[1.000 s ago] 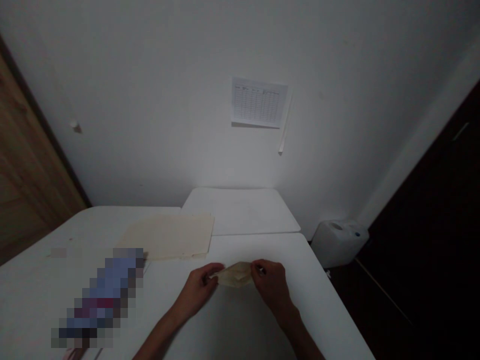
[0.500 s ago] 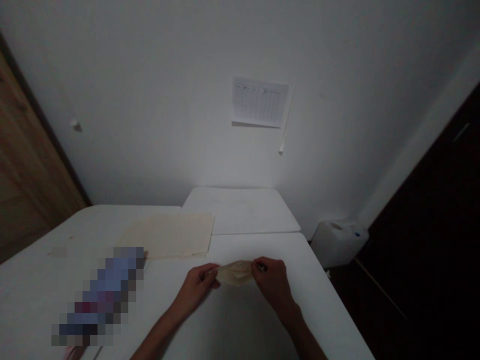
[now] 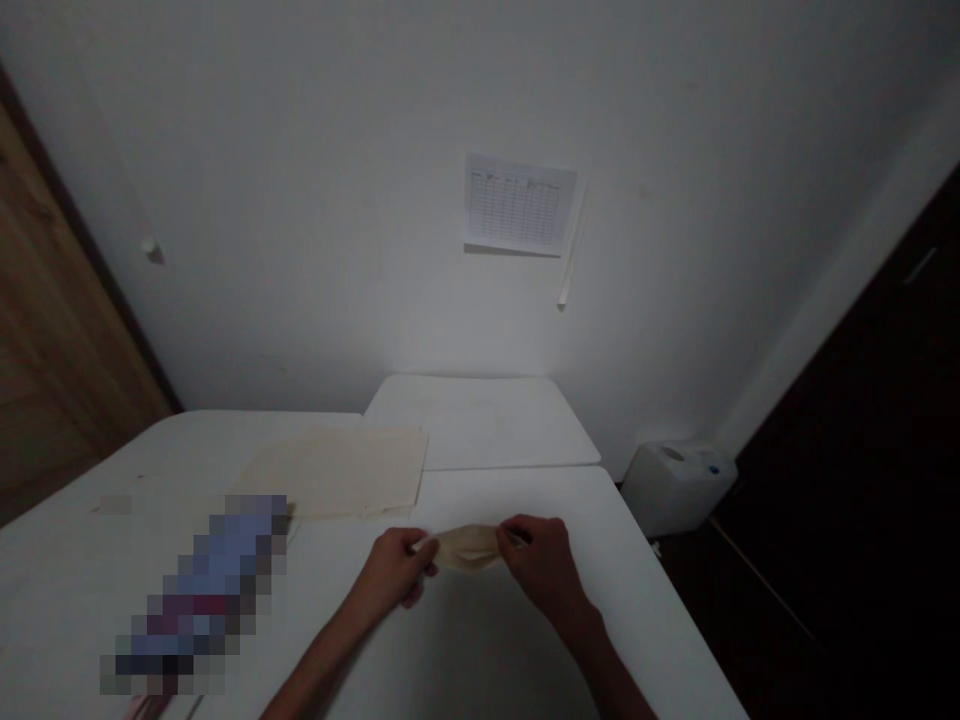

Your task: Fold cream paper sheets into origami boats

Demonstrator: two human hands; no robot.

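Note:
Between both hands, above the white table, is a small folded piece of beige paper (image 3: 469,548), with a gap showing along its middle. My left hand (image 3: 401,565) pinches its left end between thumb and fingers. At the right end, the thumb and fingers of my right hand (image 3: 536,550) are closed on the same paper. Larger flat beige paper sheets (image 3: 352,470) lie on the table, beyond and to the left of my left hand.
A blurred-out blue object (image 3: 210,590) lies on the left of the white table (image 3: 637,600). A white plastic container (image 3: 675,490) stands on the floor beyond the right edge. A printed chart (image 3: 520,205) hangs on the wall (image 3: 315,200) behind.
The folded paper's middle has spread apart a little, so a gap now shows. Both hands keep hold of its ends, and my right hand has shifted slightly left.

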